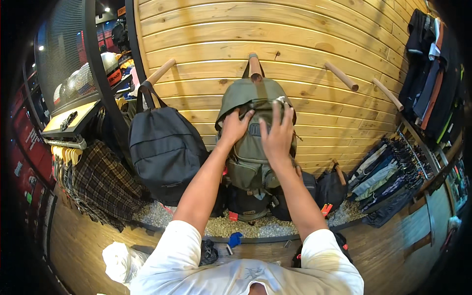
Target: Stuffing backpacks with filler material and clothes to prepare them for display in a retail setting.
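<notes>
An olive-green backpack [253, 96] hangs by its top loop from a wooden peg [254, 69] on the plank wall. At the left edge of its top flap, my left hand [235, 128] is closed on the fabric, its fingertips partly tucked from sight. My right hand [278, 135] lies over the right side of the front with its fingers apart, touching or just above the flap. Between the hands, a dark patch [254, 129] shows on the front, above the lower pockets. Beside my left forearm, a black backpack [166, 147] hangs from another peg [161, 71].
Bare wooden pegs [341, 76] stick out at right. Several dark bags [248, 202] sit low over a pebble strip [216, 227]. Hanging shirts [105, 177] stand at left, trousers [381, 169] at right. A white bag [120, 262] and a blue item [235, 239] lie on the floor.
</notes>
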{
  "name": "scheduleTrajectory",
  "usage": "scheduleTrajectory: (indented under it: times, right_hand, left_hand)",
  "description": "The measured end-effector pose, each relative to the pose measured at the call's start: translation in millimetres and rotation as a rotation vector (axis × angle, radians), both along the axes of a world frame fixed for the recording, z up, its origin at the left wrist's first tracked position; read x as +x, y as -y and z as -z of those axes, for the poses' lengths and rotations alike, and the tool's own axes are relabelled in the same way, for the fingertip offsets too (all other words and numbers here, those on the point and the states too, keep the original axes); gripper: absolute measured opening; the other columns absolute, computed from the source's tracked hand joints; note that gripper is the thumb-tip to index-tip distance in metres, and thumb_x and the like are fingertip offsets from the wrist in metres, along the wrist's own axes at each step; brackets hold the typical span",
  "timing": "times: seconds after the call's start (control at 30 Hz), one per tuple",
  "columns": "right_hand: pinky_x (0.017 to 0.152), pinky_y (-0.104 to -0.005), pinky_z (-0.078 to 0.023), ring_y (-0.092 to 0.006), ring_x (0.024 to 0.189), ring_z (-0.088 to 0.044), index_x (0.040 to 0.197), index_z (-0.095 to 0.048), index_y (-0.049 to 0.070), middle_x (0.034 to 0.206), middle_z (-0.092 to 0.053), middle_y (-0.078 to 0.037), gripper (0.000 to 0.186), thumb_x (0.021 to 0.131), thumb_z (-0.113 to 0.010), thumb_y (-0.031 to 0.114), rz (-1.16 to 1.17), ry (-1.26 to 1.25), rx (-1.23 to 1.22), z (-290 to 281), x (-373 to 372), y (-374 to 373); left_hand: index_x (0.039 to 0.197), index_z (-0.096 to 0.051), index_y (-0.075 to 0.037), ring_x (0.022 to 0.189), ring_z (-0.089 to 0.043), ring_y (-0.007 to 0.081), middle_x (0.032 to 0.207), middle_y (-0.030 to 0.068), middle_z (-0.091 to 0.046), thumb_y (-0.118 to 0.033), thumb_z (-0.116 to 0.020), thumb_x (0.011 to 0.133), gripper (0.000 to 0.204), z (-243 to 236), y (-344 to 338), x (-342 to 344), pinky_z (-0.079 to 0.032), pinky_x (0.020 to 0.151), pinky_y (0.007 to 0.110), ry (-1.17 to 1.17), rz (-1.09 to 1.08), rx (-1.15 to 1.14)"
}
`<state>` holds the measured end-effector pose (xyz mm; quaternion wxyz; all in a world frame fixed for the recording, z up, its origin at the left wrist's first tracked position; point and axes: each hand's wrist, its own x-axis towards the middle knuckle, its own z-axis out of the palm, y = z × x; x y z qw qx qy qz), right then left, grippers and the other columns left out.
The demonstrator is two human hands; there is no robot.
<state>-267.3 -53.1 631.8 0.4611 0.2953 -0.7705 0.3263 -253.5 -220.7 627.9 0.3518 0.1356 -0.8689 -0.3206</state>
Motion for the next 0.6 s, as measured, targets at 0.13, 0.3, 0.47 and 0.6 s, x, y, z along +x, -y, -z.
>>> scheduleTrajectory:
  times: [0.13, 0.3, 0.47, 0.6]
  right_hand:
    - [0.105, -0.0567, -0.034, -0.0419, 0.139, -0.036, 0.152, -0.04, 0.014, 0.152, -0.037, -0.02, 0.074, 0.089, -0.069, 0.038, 0.021, -0.027, 0.101, 18.7, -12.0, -0.8]
    - [0.104, -0.0532, -0.034, -0.0391, 0.133, -0.043, 0.137, -0.056, 0.01, 0.141, -0.049, -0.018, 0.066, 0.082, -0.072, 0.043, 0.036, -0.05, 0.167, 6.7, -16.1, 3.2]
    - [0.1, -0.0471, -0.038, -0.0336, 0.122, -0.05, 0.132, -0.057, 0.005, 0.13, -0.055, -0.016, 0.07, 0.079, -0.076, 0.046, -0.175, -0.134, 0.169, 17.9, -14.7, 3.9]
    - [0.099, -0.0505, -0.04, -0.0378, 0.117, -0.057, 0.134, -0.054, 0.005, 0.121, -0.063, -0.021, 0.086, 0.071, -0.08, 0.057, -0.221, 0.079, 0.247, -13.1, -33.2, 4.2]
  left_hand:
    - [0.131, -0.053, 0.006, 0.114, -0.058, 0.0492, 0.118, 0.0328, -0.064, -0.047, -0.063, 0.095, 0.065, 13.7, -0.2, 4.3, -0.046, 0.096, 0.05, -0.211, 0.152, 0.044]
    - [0.132, -0.052, 0.008, 0.119, -0.057, 0.0474, 0.125, 0.0308, -0.062, -0.048, -0.067, 0.093, 0.07, 32.2, 14.2, 9.3, -0.045, 0.099, 0.048, -0.284, 0.14, 0.149]
    - [0.126, -0.058, 0.005, 0.114, -0.062, 0.0413, 0.119, 0.0258, -0.066, -0.044, -0.067, 0.095, 0.059, 40.2, 22.0, 20.8, -0.047, 0.095, 0.044, -0.257, 0.2, 0.188]
    - [0.125, -0.06, 0.003, 0.109, -0.065, 0.0294, 0.115, 0.0205, -0.069, -0.039, -0.065, 0.097, 0.051, 26.2, 10.8, 36.5, -0.048, 0.094, 0.039, -0.297, 0.343, 0.287]
